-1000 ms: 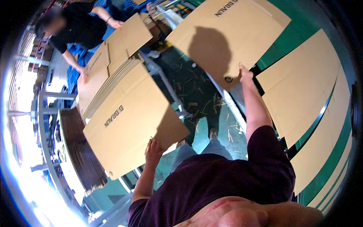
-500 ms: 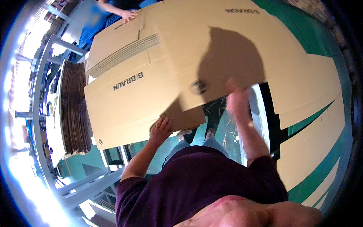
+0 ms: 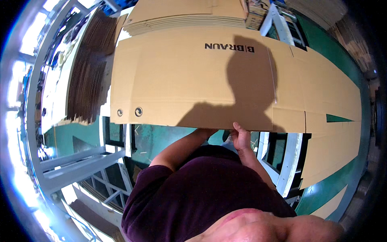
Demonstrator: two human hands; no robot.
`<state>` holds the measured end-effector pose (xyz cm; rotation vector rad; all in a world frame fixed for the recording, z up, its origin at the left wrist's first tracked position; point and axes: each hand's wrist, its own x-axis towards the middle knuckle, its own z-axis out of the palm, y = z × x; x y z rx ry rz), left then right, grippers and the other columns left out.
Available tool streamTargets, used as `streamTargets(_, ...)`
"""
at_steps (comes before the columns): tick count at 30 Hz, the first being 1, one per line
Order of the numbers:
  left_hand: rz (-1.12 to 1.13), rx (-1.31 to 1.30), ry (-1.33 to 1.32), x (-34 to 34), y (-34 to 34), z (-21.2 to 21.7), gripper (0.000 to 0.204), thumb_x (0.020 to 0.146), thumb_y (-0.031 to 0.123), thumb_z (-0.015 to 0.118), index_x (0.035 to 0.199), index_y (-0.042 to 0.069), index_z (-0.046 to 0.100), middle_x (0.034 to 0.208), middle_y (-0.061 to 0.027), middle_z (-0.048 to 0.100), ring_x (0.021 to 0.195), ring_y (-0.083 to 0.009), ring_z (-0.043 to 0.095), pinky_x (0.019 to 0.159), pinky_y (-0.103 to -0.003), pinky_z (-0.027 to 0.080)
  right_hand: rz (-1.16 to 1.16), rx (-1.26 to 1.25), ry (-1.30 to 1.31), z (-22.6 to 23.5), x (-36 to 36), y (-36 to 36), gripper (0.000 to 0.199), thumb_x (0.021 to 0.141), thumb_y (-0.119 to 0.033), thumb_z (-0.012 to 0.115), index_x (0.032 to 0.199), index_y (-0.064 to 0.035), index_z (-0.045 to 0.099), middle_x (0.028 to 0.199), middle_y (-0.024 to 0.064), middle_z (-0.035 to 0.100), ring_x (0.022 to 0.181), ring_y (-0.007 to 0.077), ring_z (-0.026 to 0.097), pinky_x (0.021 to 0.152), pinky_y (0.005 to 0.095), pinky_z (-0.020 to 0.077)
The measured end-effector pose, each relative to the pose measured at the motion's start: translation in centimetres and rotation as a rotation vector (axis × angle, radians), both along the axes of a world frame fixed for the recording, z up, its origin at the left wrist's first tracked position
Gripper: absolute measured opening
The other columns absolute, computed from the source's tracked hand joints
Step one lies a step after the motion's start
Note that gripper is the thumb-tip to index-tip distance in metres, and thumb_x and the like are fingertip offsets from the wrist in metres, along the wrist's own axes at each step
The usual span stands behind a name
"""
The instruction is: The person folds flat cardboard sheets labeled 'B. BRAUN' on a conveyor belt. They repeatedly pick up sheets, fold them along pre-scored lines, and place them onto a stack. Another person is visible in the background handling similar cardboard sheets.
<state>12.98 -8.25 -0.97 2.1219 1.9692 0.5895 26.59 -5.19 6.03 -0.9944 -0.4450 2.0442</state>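
Note:
A wide brown cardboard sheet (image 3: pixel 173 80), creased and slotted like a flattened box, lies in front of me with dark printing and two small round marks on it. My right hand (image 3: pixel 241 139) grips its near edge, thumb on top and fingers curled underneath. Just left of it, my left hand (image 3: pixel 204 132) reaches beneath the same edge; its fingers are hidden by the cardboard. The shadow of my head and shoulders falls across the sheet's right half.
Beyond the sheet lies a stack of flattened cardboard (image 3: pixel 185 23). A tall pile of cardboard (image 3: pixel 86 76) stands at the left. Pale metal frames (image 3: pixel 74 165) flank me on both sides. More cardboard (image 3: pixel 334 141) extends over the green floor at the right.
The cardboard in front now lies squarer to me. My right hand has come down onto its near edge, and my left has slid right and under. Another person's hand at the far left has left view.

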Motion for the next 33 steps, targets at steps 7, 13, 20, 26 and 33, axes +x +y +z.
streamTargets(7,-0.017,-0.086,-0.034,-0.6,-4.8,-0.7,0.035,0.079,0.02,0.059,0.112,0.008,0.056,0.112,-0.015,0.058,0.105,-0.0321,0.055,0.089,-0.042,0.046,0.387,-0.247,0.262,-1.6,-9.0,-4.0,0.047,0.085,-0.026,0.064,0.122,-0.0015,0.047,0.112,0.0134,0.058,0.105,0.0293,0.056,0.093,0.0437,0.047)
streamTargets(13,-0.091,-0.443,0.045,-4.9,-11.9,1.7,0.031,0.082,0.017,0.056,0.111,0.008,0.057,0.107,-0.0147,0.06,0.101,-0.0315,0.058,0.086,-0.041,0.048,0.667,-0.631,0.375,-3.1,-7.4,-1.6,0.064,0.087,-0.054,0.051,0.119,0.0011,0.05,0.113,0.0201,0.06,0.106,0.0326,0.058,0.09,0.0462,0.0486)
streamTargets(20,-0.076,0.022,-0.139,-2.5,-2.8,10.1,0.034,0.072,0.013,0.062,0.106,0.008,0.06,0.11,-0.0096,0.059,0.109,-0.0282,0.054,0.092,-0.04,0.045,1.018,-0.361,-0.03,-7.1,-2.4,2.5,0.052,0.087,-0.049,0.054,0.114,-0.005,0.054,0.1,0.0119,0.064,0.086,0.0251,0.064,0.076,0.0375,0.0527)
streamTargets(26,-0.21,0.048,0.106,-0.6,2.4,6.1,0.029,0.074,0.017,0.057,0.101,0.007,0.061,0.118,-0.0096,0.055,0.125,-0.0263,0.04,0.109,-0.043,0.027,0.871,-0.011,-0.27,-6.5,8.0,6.8,0.043,0.079,-0.028,0.07,0.114,-0.0087,0.056,0.102,0.0058,0.063,0.092,0.0222,0.061,0.079,0.0362,0.0508)
streamTargets(33,-0.343,0.087,0.221,0.4,1.8,3.3,0.019,0.07,0.017,0.06,0.085,0.006,0.06,0.102,-0.0116,0.057,0.113,-0.028,0.049,0.107,-0.045,0.033,-0.253,-0.049,-0.224,-10.4,22.8,18.1,0.036,0.08,-0.025,0.072,0.107,-0.0059,0.059,0.105,0.0051,0.063,0.098,0.0226,0.058,0.088,0.0383,0.047)
